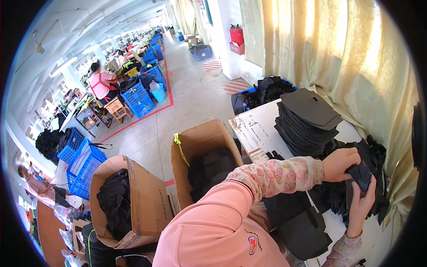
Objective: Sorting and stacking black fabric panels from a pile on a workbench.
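Note:
At the right side of the head view, my left hand (339, 164) and my right hand (361, 204) both grip a small folded black fabric piece (361, 175). The left fingers are closed over its upper part, and the right fingers pinch it from below. Under and around the hands lies a loose heap of black fabric pieces (377, 155). Beyond my left forearm, a tall stack of flat black panels (310, 109) stands on the white table (253, 127). Closer to my body, another flat black panel (307, 236) lies at the table's near side.
Two cardboard boxes hold black fabric: an open box (178, 153) beside the table and another box (151, 200) farther left. Past the table sits a blue crate (238, 95) of black pieces. Curtains (307, 40) hang along the right. A seated co-worker (101, 84) is far off.

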The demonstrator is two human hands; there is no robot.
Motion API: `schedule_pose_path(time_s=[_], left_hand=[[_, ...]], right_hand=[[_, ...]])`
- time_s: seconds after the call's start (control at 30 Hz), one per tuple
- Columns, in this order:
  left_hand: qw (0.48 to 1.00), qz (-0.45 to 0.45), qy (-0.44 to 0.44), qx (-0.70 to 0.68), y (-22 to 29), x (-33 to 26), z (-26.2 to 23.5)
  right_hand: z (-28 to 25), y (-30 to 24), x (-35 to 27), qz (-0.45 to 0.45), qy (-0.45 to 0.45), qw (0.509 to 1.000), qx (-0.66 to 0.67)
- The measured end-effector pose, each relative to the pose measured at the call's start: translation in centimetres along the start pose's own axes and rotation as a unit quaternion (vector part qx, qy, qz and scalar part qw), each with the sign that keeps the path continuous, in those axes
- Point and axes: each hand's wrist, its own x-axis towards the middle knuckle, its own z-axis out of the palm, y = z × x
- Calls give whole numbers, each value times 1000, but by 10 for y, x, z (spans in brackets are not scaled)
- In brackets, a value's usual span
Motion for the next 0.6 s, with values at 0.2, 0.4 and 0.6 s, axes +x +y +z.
schedule_pose_path(time_s=[0.2, 0.4, 0.6], left_hand=[[998, -37, -16, -53, 6, -2, -17], [989, -37, -35, 142, -29, -6, -33], [964, -51, -73, 249, -47, -21, -115]], right_hand=[[-30, 14, 2, -25, 5, 1000, -1], [-51, -18, -21, -89, -30, 966, -243], [-41, -31, -35, -67, -81, 984, -142]])
